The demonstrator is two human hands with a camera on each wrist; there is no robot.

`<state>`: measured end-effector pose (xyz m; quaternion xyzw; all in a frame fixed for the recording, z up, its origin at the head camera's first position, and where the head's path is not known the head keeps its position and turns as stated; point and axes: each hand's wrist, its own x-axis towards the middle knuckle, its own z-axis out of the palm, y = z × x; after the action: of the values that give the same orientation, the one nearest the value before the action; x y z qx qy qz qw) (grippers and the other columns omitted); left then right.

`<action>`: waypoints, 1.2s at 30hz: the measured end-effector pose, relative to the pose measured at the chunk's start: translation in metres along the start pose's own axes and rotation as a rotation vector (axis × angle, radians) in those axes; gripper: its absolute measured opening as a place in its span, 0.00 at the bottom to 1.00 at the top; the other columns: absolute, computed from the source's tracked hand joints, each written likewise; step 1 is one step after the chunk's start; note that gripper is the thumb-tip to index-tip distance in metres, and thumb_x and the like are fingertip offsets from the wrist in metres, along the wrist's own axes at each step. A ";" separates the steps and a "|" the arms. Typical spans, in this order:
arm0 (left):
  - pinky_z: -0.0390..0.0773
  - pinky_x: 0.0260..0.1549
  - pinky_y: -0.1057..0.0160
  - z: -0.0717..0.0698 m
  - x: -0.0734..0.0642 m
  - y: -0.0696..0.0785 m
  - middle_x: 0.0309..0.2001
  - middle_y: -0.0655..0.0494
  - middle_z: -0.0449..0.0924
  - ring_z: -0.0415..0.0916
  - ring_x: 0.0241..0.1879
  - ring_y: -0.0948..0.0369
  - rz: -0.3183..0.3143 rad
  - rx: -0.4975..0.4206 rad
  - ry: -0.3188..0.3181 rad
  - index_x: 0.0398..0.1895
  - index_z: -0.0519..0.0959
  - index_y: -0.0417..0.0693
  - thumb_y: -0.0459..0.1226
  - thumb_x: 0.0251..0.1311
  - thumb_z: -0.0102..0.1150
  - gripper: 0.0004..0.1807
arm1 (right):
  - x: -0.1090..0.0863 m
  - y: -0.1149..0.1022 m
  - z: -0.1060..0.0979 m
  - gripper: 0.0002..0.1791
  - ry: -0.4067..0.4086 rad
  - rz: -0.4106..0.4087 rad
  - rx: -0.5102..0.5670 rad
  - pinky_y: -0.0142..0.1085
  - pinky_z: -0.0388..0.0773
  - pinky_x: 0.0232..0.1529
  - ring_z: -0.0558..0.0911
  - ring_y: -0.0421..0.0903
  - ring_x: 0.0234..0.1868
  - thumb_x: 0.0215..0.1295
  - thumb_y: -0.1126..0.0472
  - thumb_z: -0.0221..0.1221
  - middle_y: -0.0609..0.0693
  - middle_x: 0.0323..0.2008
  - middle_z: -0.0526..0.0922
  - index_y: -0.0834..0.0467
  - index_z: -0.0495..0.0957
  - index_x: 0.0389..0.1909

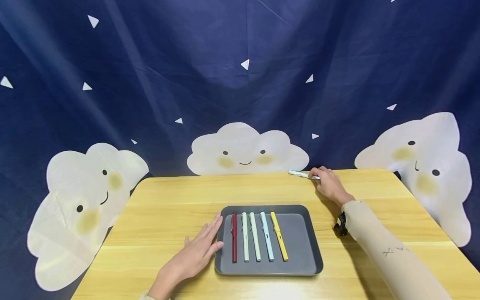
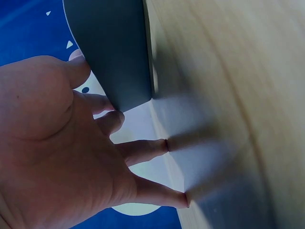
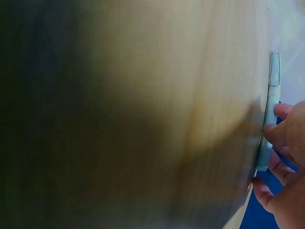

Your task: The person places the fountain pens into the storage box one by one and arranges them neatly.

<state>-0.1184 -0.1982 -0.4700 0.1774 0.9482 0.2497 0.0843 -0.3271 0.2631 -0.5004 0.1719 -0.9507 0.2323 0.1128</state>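
Observation:
My right hand (image 1: 330,184) is at the table's far edge, pinching a light blue capped pen (image 1: 298,173) near one end. In the right wrist view the pen (image 3: 269,107) lies along the tabletop edge, its clip end free of the fingers. My left hand (image 1: 195,253) touches the left side of a dark grey tray (image 1: 303,246) with fingers extended; in the left wrist view the thumb meets the rim and two fingertips touch the table. Side by side in the tray lie a dark red pen (image 1: 234,238), two pale green pens (image 1: 255,237), a light blue pen (image 1: 267,236) and a yellow pen (image 1: 279,236).
The wooden table (image 1: 168,208) extends around the tray on all sides. Behind it hangs a dark blue curtain (image 1: 210,83) with white clouds and triangles. A small black device (image 1: 340,225) sits at the right wrist.

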 end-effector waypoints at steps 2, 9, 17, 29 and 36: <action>0.44 0.58 0.14 0.000 0.000 0.000 0.83 0.66 0.39 0.49 0.78 0.42 0.003 0.002 0.002 0.85 0.46 0.61 0.55 0.80 0.42 0.37 | -0.001 0.000 0.000 0.12 0.006 -0.025 -0.004 0.59 0.72 0.43 0.77 0.63 0.44 0.64 0.76 0.60 0.60 0.40 0.80 0.58 0.81 0.41; 0.43 0.58 0.14 0.001 -0.001 0.000 0.83 0.65 0.38 0.48 0.78 0.41 -0.002 -0.005 -0.003 0.85 0.45 0.61 0.54 0.80 0.42 0.36 | -0.005 -0.001 0.000 0.14 0.002 -0.104 -0.016 0.54 0.72 0.45 0.77 0.59 0.39 0.61 0.80 0.60 0.59 0.36 0.80 0.59 0.80 0.40; 0.44 0.57 0.14 0.001 -0.001 -0.002 0.83 0.64 0.38 0.48 0.78 0.41 -0.003 0.003 -0.007 0.85 0.45 0.60 0.55 0.80 0.41 0.37 | -0.010 -0.009 -0.009 0.19 0.026 -0.125 0.006 0.55 0.72 0.47 0.75 0.61 0.44 0.55 0.84 0.55 0.64 0.37 0.79 0.61 0.78 0.42; 0.45 0.57 0.14 0.000 0.004 -0.001 0.83 0.63 0.39 0.49 0.78 0.41 0.002 0.015 -0.005 0.85 0.45 0.61 0.54 0.80 0.42 0.37 | -0.032 -0.008 -0.017 0.21 0.094 -0.164 0.005 0.57 0.73 0.51 0.85 0.63 0.46 0.54 0.87 0.54 0.63 0.42 0.88 0.66 0.86 0.40; 0.44 0.58 0.14 0.000 0.002 -0.002 0.83 0.64 0.38 0.49 0.78 0.41 0.000 0.008 -0.003 0.85 0.44 0.61 0.54 0.80 0.42 0.37 | -0.038 -0.015 -0.017 0.22 0.141 -0.178 0.035 0.59 0.76 0.51 0.83 0.64 0.45 0.54 0.86 0.56 0.63 0.41 0.86 0.67 0.86 0.46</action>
<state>-0.1203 -0.1989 -0.4711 0.1783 0.9490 0.2458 0.0852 -0.2844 0.2691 -0.4906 0.2410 -0.9172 0.2493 0.1965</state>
